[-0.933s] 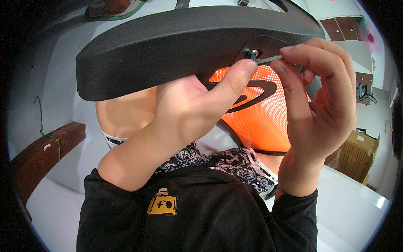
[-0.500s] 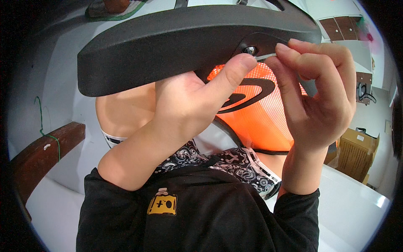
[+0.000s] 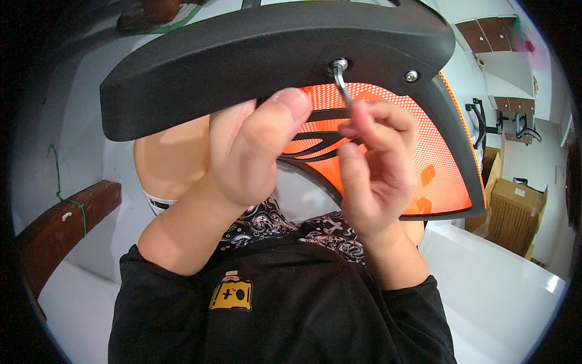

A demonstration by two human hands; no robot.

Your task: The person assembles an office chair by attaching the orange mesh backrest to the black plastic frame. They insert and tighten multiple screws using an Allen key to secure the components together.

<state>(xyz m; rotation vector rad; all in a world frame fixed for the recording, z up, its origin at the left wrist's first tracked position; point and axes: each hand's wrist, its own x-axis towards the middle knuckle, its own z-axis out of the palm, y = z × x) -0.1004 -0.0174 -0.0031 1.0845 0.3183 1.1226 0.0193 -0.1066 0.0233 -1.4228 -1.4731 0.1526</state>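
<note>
A black chair armrest (image 3: 224, 73) lies across the upper view, joined to a chair back with orange mesh (image 3: 424, 151) and a black frame. My left hand (image 3: 248, 145) grips the armrest's lower edge, thumb in front, the other fingers hidden behind it. A bent metal hex key (image 3: 341, 82) sits in a bolt recess of the armrest and points downward. At its lower end are the curled fingertips of my right hand (image 3: 382, 158), the thumb a little apart below. To the right, a second bolt (image 3: 411, 76) shows its socket head.
A brown wooden piece (image 3: 73, 212) with green string stands at the left. Cardboard boxes (image 3: 515, 212) are on the right, beyond a white surface (image 3: 497, 285). Black chair parts (image 3: 479, 124) and brown-fronted cabinets (image 3: 485, 36) show farther back.
The hex key has swung from pointing right to pointing down, with my right hand moving left and lower. My left thumb has shifted away from the bolt. The second bolt has come into sight.
</note>
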